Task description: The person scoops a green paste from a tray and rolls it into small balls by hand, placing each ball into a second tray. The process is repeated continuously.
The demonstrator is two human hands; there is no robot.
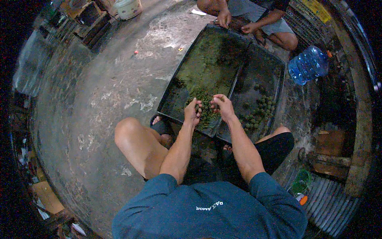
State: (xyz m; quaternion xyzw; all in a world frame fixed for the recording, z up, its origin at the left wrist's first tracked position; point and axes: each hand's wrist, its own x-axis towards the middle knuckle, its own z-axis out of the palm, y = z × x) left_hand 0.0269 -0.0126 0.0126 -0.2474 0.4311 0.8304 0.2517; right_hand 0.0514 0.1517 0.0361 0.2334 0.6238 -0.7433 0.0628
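Observation:
Over the near end of a shallow black tray (168, 106), my left hand (192, 112) is closed with its fingers curled. My right hand (223, 107) faces it a short gap away, fingertips pinched together. Whatever either hand holds is too small to make out. Loose green leafy crumbs (206, 113) lie in a heap between and below the hands, and a thinner green layer (209, 67) covers much of the same tray. Against its right side stands a second black tray (254, 71), where several small round green clumps (262, 110) are gathered toward the near right.
Across the trays sits another person, whose hands (238, 24) are at the far edge. A clear blue water jug (307, 65) lies to the right. Corrugated sheet (330, 203) and a green basket (301, 182) are at lower right. A white bucket (128, 8) stands far left.

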